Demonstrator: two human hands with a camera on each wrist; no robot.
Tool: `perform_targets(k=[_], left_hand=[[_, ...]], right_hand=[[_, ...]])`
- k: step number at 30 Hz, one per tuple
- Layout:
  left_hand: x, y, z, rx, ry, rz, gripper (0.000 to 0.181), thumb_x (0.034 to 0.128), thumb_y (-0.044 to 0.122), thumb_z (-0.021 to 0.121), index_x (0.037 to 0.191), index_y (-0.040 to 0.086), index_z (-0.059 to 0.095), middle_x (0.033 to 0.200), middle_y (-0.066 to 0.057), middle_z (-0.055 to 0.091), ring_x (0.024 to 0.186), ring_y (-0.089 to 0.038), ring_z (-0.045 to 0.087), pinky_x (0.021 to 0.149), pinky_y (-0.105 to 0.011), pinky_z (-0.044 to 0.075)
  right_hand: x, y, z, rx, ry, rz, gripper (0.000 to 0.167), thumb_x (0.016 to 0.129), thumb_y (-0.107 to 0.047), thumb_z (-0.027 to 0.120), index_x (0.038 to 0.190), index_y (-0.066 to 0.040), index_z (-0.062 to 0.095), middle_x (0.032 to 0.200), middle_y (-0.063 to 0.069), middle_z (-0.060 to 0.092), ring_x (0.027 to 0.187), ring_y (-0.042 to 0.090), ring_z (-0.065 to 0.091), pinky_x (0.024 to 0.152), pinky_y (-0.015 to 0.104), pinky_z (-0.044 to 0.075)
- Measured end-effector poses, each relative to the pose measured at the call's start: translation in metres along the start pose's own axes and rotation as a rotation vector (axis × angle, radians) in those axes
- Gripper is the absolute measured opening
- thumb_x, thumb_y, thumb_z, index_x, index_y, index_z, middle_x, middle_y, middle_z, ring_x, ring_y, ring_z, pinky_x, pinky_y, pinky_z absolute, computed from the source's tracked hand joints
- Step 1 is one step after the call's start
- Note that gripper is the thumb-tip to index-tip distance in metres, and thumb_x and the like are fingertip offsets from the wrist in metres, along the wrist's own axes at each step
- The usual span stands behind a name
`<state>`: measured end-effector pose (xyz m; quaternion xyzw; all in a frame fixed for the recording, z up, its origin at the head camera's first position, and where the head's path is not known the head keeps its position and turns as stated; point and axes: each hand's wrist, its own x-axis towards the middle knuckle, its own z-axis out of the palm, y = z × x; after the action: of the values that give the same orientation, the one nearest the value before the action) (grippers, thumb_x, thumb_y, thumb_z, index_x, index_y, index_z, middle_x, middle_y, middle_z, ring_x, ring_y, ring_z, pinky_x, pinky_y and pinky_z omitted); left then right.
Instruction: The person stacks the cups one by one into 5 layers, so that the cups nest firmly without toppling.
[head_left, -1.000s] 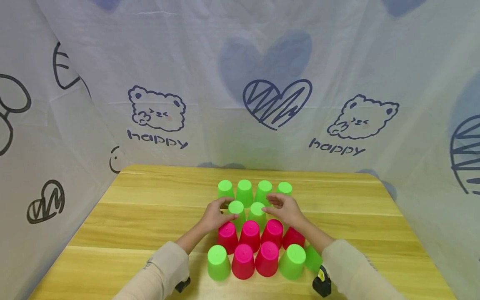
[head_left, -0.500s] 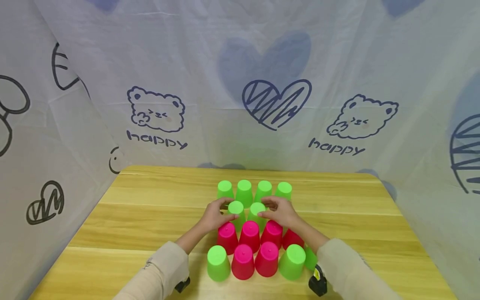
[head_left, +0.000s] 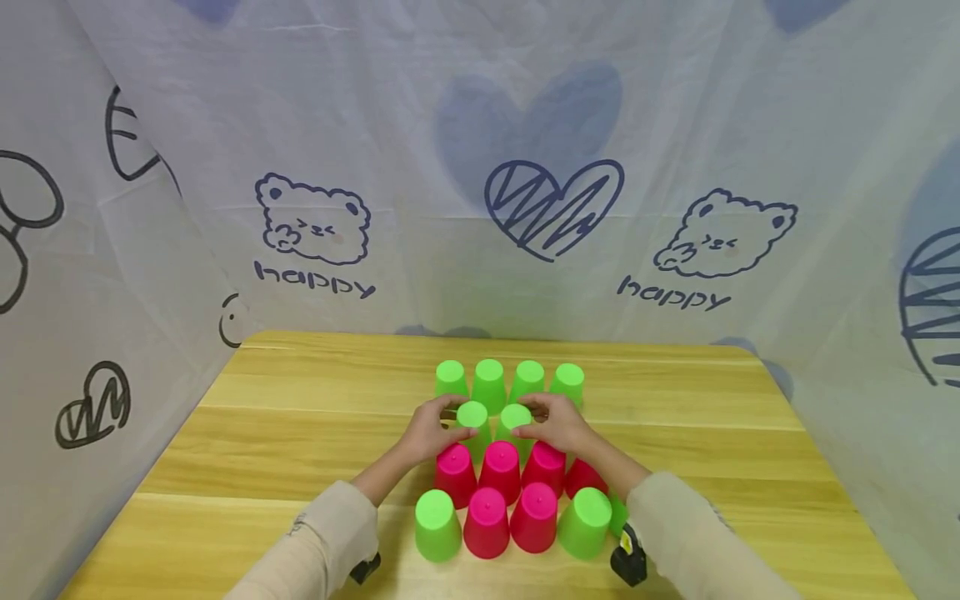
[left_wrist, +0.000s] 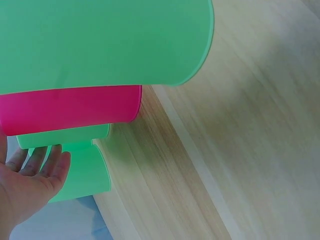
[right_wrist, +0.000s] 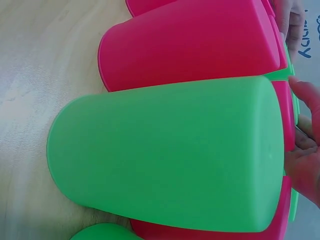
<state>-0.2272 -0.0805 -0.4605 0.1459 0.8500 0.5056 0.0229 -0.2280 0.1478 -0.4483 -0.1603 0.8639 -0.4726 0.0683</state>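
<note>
My left hand (head_left: 427,428) grips the left one of two upturned green cups (head_left: 472,414) in the second row from the back, thumb in front and fingers behind. Its right neighbour, another green cup (head_left: 514,416), is held by my right hand (head_left: 564,425) in the same way. Both cups stand upside down. In the left wrist view, curled fingers (left_wrist: 50,162) lie against a green cup (left_wrist: 65,136). A large green cup (right_wrist: 170,155) in the right wrist view hides much of the work, with the right thumb (right_wrist: 305,92) at the edge.
Behind the hands runs a row of several green cups (head_left: 489,387). Nearer stand several pink-red cups (head_left: 500,475), then a front row with a green cup (head_left: 437,525) at its left end and another green cup (head_left: 586,523) towards its right. All sit on a wooden table (head_left: 300,433).
My right hand has moved left and closed in on the right green cup, its thumb and fingers now around it. The left hand keeps its place.
</note>
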Motion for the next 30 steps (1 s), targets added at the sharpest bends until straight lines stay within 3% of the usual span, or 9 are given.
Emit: perform_targets(k=[5,7,11,24,30], left_hand=[[-0.001,0.001,0.000,0.007,0.003,0.007,0.046,0.0750,0.006,0.075,0.115,-0.007,0.057,0.112,-0.021,0.063,0.099,-0.038,0.062,0.083,-0.041,0.054],[-0.001,0.001,0.000,0.010,0.003,0.007,0.045,0.0752,0.006,0.075,0.115,-0.007,0.058,0.112,-0.021,0.063,0.099,-0.038,0.062,0.083,-0.041,0.054],[-0.001,0.001,0.000,0.011,-0.001,0.006,0.045,0.0755,0.006,0.075,0.115,-0.007,0.057,0.112,-0.021,0.063,0.099,-0.038,0.062,0.084,-0.041,0.054],[0.002,-0.002,0.001,0.010,-0.009,0.000,0.045,0.0753,0.008,0.075,0.115,-0.005,0.058,0.113,-0.020,0.063,0.099,-0.036,0.062,0.086,-0.044,0.053],[0.001,-0.001,0.000,0.008,-0.010,0.000,0.045,0.0754,0.007,0.075,0.115,-0.006,0.058,0.113,-0.020,0.062,0.100,-0.037,0.062,0.085,-0.043,0.053]], right_hand=[[0.001,0.000,0.001,-0.023,0.004,0.004,0.052,0.075,-0.024,0.077,0.115,0.003,0.061,0.110,0.017,0.065,0.101,0.030,0.062,0.084,0.036,0.054],[0.000,-0.004,0.003,-0.027,0.008,0.055,0.049,0.074,-0.017,0.077,0.116,0.003,0.060,0.112,0.019,0.064,0.104,0.033,0.060,0.088,0.040,0.052],[0.000,-0.006,0.005,-0.050,0.023,0.077,0.048,0.074,-0.012,0.077,0.116,0.004,0.060,0.113,0.019,0.063,0.105,0.033,0.060,0.088,0.039,0.053],[0.000,-0.006,-0.002,-0.057,0.069,0.111,0.043,0.076,-0.013,0.076,0.114,0.000,0.062,0.112,0.017,0.064,0.105,0.033,0.060,0.088,0.040,0.052],[-0.002,-0.003,-0.010,-0.090,0.092,0.091,0.042,0.075,-0.014,0.076,0.112,0.000,0.063,0.107,0.016,0.066,0.100,0.031,0.061,0.084,0.039,0.053]])
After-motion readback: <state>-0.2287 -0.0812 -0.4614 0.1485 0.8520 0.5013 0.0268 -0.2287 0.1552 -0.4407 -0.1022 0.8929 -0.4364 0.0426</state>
